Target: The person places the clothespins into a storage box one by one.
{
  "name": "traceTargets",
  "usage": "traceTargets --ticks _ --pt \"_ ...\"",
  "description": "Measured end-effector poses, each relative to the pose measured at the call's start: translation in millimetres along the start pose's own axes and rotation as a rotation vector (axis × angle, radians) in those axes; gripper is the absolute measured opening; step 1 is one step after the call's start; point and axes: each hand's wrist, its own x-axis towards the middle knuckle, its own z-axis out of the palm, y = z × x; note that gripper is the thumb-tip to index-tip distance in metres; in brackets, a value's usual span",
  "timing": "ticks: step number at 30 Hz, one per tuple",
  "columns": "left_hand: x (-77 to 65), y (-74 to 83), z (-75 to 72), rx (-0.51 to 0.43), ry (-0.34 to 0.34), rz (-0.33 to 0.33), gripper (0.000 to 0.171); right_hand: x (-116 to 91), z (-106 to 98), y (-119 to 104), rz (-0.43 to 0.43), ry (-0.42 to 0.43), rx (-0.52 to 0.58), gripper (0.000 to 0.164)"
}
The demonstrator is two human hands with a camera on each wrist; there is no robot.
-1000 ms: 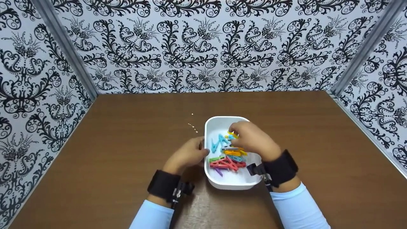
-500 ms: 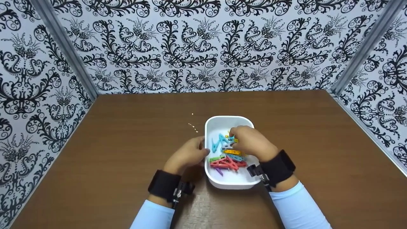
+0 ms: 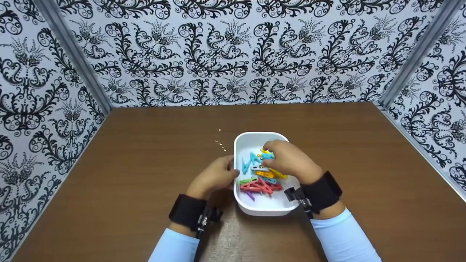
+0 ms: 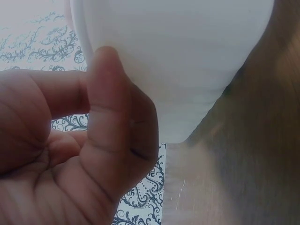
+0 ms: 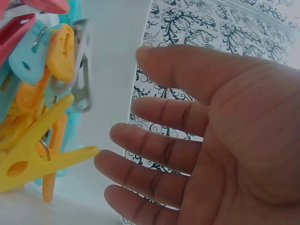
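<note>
A white plastic tub (image 3: 267,210) holds a pile of clothespins in red, yellow, orange, light blue, grey, green and purple. My left hand (image 3: 215,174) grips the tub's left side, with the thumb at the rim; in the left wrist view the thumb (image 4: 108,93) lies against the white wall. Over the tub's right half, my right hand (image 3: 293,160) has its fingers spread among the clothespins. The right wrist view shows its palm and fingers (image 5: 154,140) apart, nothing between them. A yellow clothespin (image 5: 28,157) points towards those fingertips. A red clothespin (image 3: 260,186) lies nearer me.
The tub stands on a brown wooden table (image 3: 153,153). Small pale marks (image 3: 220,145) show on the tabletop left of the tub. A black-and-white patterned wall (image 3: 233,54) rises behind the table, with matching panels at both sides.
The right hand dipped slightly into the pile, then rose again with its fingers apart. Yellow and grey clothespins under it have shifted a little. The left hand stays at the tub's side.
</note>
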Motion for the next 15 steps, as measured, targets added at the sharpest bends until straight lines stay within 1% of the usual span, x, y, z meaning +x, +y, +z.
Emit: traceTargets --ticks 5,10,12,15 --pt "1.1 -1.5 -0.3 0.022 0.003 0.016 0.046 -2.7 -4.2 -0.4 -0.012 0.013 0.014 0.049" --pt "1.5 -1.9 0.3 0.024 0.015 0.019 0.043 -5.4 -7.9 -1.5 -0.026 0.029 0.029 0.056" --pt "1.7 -2.1 0.8 0.027 0.024 0.024 0.042 -7.4 -10.4 -2.1 -0.032 0.048 0.039 0.059" --pt "2.8 -3.5 2.7 0.031 0.038 0.049 0.042 -12.8 -16.7 -3.4 -0.035 0.087 0.062 0.066"
